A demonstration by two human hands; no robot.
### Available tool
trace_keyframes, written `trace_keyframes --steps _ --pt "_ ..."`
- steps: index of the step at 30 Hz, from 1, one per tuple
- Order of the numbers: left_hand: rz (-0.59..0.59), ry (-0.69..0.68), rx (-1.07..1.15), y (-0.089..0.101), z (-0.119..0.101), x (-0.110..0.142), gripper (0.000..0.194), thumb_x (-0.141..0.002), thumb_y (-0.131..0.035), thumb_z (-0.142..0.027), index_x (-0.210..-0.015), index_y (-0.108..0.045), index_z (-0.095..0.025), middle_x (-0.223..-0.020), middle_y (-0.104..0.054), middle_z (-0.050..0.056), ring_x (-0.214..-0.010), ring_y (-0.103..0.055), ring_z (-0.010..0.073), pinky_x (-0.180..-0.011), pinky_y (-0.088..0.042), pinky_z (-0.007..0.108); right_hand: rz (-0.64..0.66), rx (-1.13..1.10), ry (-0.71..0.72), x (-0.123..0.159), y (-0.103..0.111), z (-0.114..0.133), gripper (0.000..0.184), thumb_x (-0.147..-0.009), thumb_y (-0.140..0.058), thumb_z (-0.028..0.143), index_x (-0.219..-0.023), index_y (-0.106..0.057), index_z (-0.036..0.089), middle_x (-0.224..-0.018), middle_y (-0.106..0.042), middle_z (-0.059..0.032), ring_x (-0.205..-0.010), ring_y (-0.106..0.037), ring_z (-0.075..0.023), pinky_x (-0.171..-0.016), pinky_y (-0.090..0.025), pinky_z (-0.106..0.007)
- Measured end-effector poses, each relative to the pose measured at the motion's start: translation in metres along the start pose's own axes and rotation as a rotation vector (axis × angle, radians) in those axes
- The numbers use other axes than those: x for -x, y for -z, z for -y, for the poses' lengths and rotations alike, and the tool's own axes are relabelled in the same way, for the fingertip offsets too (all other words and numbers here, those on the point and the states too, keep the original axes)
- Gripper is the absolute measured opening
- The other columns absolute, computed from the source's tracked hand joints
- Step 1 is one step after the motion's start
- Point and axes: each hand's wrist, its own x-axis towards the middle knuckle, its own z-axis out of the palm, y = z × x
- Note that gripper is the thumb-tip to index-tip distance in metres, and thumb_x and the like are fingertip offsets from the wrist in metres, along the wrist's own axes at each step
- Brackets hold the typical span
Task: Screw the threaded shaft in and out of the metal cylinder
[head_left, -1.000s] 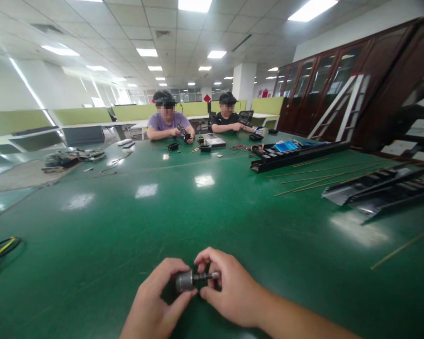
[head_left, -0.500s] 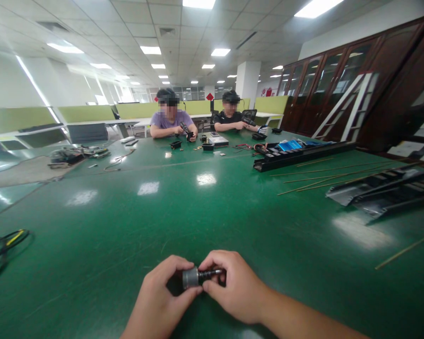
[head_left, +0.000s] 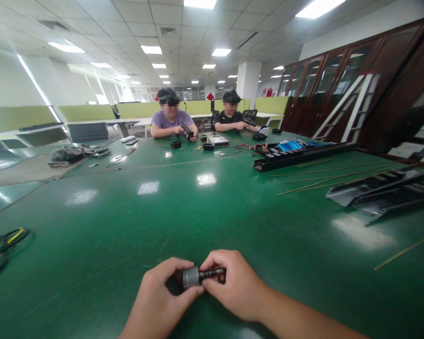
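Note:
Between my two hands, low in the view, lies a small metal part: a grey knurled-looking cylinder [head_left: 191, 278] with a darker ridged shaft [head_left: 210, 274] pointing right. It may be a drill's gearbox, though its exact kind does not show. My left hand [head_left: 164, 292] grips the cylinder end, thumb below and forefinger above. My right hand [head_left: 235, 285] is curled around the shaft, its thumb and forefinger close to where shaft and cylinder meet. The part is held roughly level above the green table [head_left: 144, 226]. The fingers behind it are partly hidden.
A coiled black cable [head_left: 3, 252] lies at the left. Metal channels [head_left: 385, 193] and thin brass-coloured rods [head_left: 325, 183] are on the right. Across the table sit two people [head_left: 171, 117], with drill-like tools and black trays [head_left: 208, 147] near them.
Almost nothing differs. Both hands keep their grip on the metal part, which has shifted or turned only very slightly.

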Motion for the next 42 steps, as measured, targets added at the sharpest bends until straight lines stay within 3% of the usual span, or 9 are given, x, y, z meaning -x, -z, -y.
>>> trace_keyframes --steps 13,24,42 --pt "0.023 0.052 -0.001 0.0029 -0.0020 -0.0003 0.023 -0.069 -0.080 -0.031 -0.090 -0.074 -0.026 -0.087 -0.075 -0.002 -0.082 -0.070 0.0197 -0.075 -0.053 0.026 0.004 0.001 0.009 0.0006 -0.0006 -0.0011 0.013 -0.070 -0.064 0.012 -0.080 -0.070 0.017 -0.068 -0.064 0.0020 -0.059 -0.054 -0.0115 -0.054 -0.038 -0.021" --pt "-0.039 -0.047 -0.039 0.0028 0.0004 -0.0013 0.022 -0.070 -0.081 -0.034 -0.090 -0.074 -0.027 -0.085 -0.075 -0.003 -0.078 -0.071 0.0184 -0.071 -0.054 0.024 0.006 -0.018 0.002 -0.0002 0.0013 0.0032 0.011 -0.070 -0.064 0.013 -0.079 -0.070 0.016 -0.068 -0.064 0.0017 -0.058 -0.052 -0.0113 -0.055 -0.038 -0.021" --pt "-0.017 -0.003 -0.049 0.0067 -0.0043 0.0012 0.022 -0.072 -0.079 -0.035 -0.090 -0.074 -0.026 -0.087 -0.075 -0.001 -0.080 -0.071 0.0208 -0.073 -0.055 0.028 -0.016 0.005 0.024 -0.0013 0.0055 0.0063 0.009 -0.067 -0.068 0.012 -0.074 -0.070 0.016 -0.066 -0.062 0.0026 -0.060 -0.053 -0.0115 -0.056 -0.036 -0.021"
